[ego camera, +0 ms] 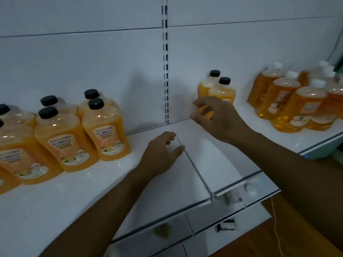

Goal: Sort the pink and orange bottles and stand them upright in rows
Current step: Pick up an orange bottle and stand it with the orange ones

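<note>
Your right hand [217, 117] hovers above the white shelf [65, 197], directly in front of two upright orange bottles with black caps [221, 89] that stand against the back panel [92, 62]. The grip is partly open: fingers are loosely curled and spread, and they hold nothing. The fingertips overlap the lower part of the nearer bottle; whether they touch it cannot be told.

Your left hand [161, 154] is lower and nearer to you, at the clear divider [194, 167] that runs from the back of the shelf to its front edge. Its fingers are loosely curled with the thumb out toward the divider. No bottle is in this grip; contact with the divider cannot be confirmed.

To your left, a group of orange bottles with black caps [74, 134] stands upright in rows on the shelf, well apart from both hands. To your right, beyond the divider, a cluster of clearer orange bottles with white caps [297, 101] stands packed together, several leaning.

A slotted metal upright [165, 71] splits the back panel. Below the front rail, a lower shelf [232, 219] carries small items, too blurred to identify.
</note>
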Tool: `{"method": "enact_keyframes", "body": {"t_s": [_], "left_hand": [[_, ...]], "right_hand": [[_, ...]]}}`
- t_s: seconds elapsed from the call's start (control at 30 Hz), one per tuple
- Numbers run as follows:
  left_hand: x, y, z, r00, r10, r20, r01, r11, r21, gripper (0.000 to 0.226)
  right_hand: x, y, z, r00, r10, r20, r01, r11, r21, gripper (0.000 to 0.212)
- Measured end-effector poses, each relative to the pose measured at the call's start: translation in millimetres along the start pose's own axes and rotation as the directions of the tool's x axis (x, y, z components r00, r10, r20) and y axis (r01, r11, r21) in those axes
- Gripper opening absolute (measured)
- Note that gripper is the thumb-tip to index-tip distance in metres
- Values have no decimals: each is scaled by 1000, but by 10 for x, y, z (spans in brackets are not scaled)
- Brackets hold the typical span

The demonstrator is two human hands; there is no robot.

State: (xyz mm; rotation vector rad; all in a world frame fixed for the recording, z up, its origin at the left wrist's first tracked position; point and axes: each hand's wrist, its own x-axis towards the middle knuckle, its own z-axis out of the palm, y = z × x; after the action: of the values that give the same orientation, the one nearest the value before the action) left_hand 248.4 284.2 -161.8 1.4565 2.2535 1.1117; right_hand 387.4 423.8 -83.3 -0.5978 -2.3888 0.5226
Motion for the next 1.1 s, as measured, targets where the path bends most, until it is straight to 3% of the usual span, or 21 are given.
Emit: {"method": "enact_keyframes", "body": {"t_s": [0.1, 0.23, 0.37, 0.47, 0.6, 0.83, 1.1], "left_hand": [[233, 249, 278, 998, -57, 29, 58, 997, -53, 57], [507, 530, 630, 993, -116, 9, 116, 979, -165, 68], [698, 733, 898, 985, -170, 17, 168, 945, -280, 69], [794, 822, 999, 995, -97, -8, 90, 948, -306, 55], [826, 838, 1014, 993, -113, 32, 117, 945, -305, 50], [581, 833, 878, 991, -130, 30, 132, 921, -367, 43], [245, 497, 258, 966, -220, -138, 159, 921, -357, 47]], "right_hand": [[-44, 448, -346, 989, 36, -144, -43, 998, -48, 24], [-41, 949, -541, 971, 109, -212, -113, 994, -7, 35], [58, 1239, -489, 964, 249, -91, -234, 960, 153, 69], [189, 1336, -467, 961, 275, 16, -274, 944, 183, 79], [253, 1336, -437, 973, 220, 75, -232, 913, 336, 68], [275, 1158, -361, 990, 142, 5, -135, 932, 337, 52], [476, 454, 128, 998, 46, 50, -63, 892, 447, 53]]}}
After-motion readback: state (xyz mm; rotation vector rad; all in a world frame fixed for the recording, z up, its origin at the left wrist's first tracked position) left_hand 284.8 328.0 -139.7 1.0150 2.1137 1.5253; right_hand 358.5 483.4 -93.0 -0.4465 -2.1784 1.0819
